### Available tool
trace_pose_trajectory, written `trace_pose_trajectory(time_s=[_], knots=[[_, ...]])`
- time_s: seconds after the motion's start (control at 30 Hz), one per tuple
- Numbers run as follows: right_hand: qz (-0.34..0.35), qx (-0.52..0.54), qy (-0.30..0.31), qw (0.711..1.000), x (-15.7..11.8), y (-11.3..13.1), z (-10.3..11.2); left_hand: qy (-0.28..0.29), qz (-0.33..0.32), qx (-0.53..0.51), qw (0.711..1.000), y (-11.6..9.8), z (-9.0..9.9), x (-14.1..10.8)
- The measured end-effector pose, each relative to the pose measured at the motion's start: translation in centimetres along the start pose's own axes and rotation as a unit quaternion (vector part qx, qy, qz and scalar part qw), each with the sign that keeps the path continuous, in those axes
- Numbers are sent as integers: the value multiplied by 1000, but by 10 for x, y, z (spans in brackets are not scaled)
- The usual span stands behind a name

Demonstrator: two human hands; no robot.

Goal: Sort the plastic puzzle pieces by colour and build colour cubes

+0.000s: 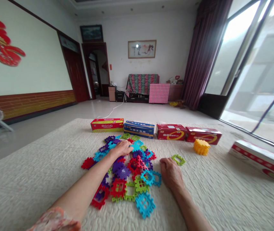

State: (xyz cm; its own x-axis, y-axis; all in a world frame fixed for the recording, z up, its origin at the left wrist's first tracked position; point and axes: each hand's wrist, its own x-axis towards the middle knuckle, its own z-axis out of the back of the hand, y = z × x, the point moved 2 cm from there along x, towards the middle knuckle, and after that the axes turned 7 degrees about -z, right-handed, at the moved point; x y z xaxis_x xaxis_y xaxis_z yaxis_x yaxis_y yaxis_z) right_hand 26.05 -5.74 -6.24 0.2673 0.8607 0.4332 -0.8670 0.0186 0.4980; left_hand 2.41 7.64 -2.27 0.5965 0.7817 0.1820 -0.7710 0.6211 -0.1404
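Over the far part of a heap of interlocking plastic tiles, my left hand reaches in with its fingers bent together. Its fingertips meet a light blue tile; whether they pinch it is hidden. My right hand rests on the mat right of the heap, fingers curled in and nothing visible in them. A lone green tile lies just beyond it. Closer to me in the heap are a purple tile, a red tile and a blue tile.
Behind the heap stand a red-yellow box, a blue box and two red boxes. A yellow stack of tiles sits in front of them at right. Farther right lies a white-red box. A quilted mat covers the surface.
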Motion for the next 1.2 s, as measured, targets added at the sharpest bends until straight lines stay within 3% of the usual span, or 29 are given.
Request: trace_pose_trajectory(time_s=[0.17,0.33,0.47,0.67,0.9,1.2], knots=[[-1,-1,0,1000,1,0,-1,2,-1,11,1000,6,18,-18],[-10,2,2,1000,2,0,-1,-57,72,42,995,27,31,-2],[-8,14,-5,1000,1,0,0,-62,104,46,992,43,25,28],[-12,27,1,1000,0,-1,0,-23,153,51,987,54,6,56],[-27,22,5,999,-1,2,0,10,191,61,980,56,-5,59],[-31,20,2,999,-1,2,1,35,148,64,986,49,0,58]])
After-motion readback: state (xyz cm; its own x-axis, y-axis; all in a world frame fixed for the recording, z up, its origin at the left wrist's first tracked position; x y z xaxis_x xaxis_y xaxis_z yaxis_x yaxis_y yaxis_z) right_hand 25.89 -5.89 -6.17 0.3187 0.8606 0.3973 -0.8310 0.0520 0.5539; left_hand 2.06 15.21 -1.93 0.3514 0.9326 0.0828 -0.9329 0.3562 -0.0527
